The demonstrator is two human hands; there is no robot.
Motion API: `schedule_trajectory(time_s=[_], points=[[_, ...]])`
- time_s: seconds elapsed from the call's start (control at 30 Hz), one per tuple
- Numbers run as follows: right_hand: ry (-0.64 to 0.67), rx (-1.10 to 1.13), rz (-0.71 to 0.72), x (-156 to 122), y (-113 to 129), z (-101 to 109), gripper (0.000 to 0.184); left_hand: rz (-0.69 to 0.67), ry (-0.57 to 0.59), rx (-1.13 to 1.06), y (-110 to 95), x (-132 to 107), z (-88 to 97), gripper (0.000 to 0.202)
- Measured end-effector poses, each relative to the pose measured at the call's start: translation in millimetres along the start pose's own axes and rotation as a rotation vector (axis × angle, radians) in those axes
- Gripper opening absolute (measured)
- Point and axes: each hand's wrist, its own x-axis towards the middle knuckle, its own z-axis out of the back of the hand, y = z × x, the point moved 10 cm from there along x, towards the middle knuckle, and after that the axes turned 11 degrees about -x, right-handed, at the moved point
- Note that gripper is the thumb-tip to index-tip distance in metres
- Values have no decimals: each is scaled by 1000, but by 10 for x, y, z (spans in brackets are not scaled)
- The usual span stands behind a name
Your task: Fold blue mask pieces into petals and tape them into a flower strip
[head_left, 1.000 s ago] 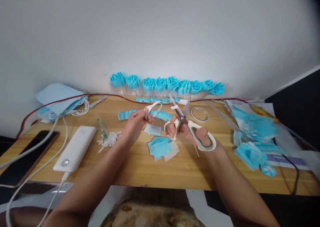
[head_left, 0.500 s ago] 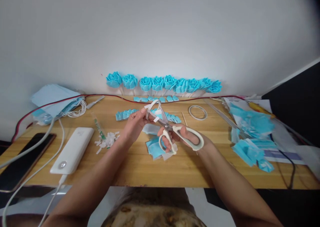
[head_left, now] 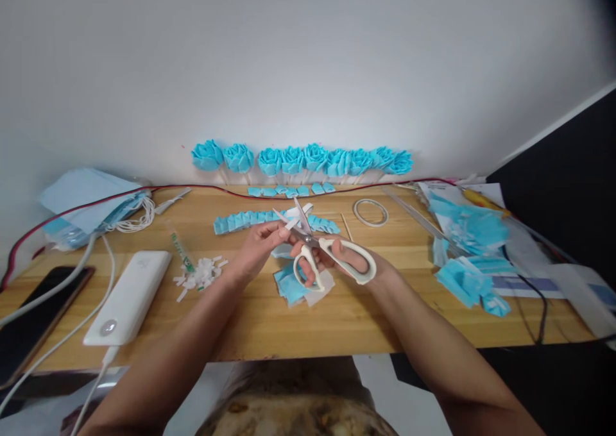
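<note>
My right hand (head_left: 337,256) grips white-handled scissors (head_left: 332,259) with the blades apart and pointing up and to the left. My left hand (head_left: 260,243) pinches a thin white strip (head_left: 297,213), and the blades sit around that strip. Under both hands lies a small pile of blue and white cut pieces (head_left: 298,285) on the wooden table (head_left: 337,320). A folded blue pleated band (head_left: 250,219) lies just behind my hands.
A row of blue paper roses (head_left: 298,159) leans on the wall. A tape ring (head_left: 370,212) and blue scraps (head_left: 469,256) lie right. Left are a white power bank (head_left: 128,298), white snippets (head_left: 199,272), a phone (head_left: 33,320), cables and a mask stack (head_left: 91,199).
My right hand swung the scissors left and down until the open blades reached the strip in my left hand. The view shifted slightly.
</note>
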Motion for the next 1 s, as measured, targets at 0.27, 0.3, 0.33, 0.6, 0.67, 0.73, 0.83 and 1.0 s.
schedule_trajectory(time_s=[0.27,0.3,0.33,0.6,0.67,0.73,0.83,1.0], points=[[-29,8,-11,-5,32,11,70,29,25,62,-1,-3,-70,46],[-31,4,-10,-6,26,14,71,34,23,63,1,-4,-73,46],[-37,4,-10,-7,18,20,71,36,22,64,1,-5,-75,46],[-36,94,-14,11,9,-4,66,41,21,64,-34,-9,-96,45],[-48,114,-5,17,26,5,65,36,29,67,-44,-10,-93,43],[-72,125,-4,21,28,33,66,29,39,65,-49,-10,-85,41],[-103,152,-11,23,11,78,69,9,4,103,-74,-8,-32,35],[-110,173,-31,21,-12,86,64,-18,-50,224,-136,-10,-17,35]])
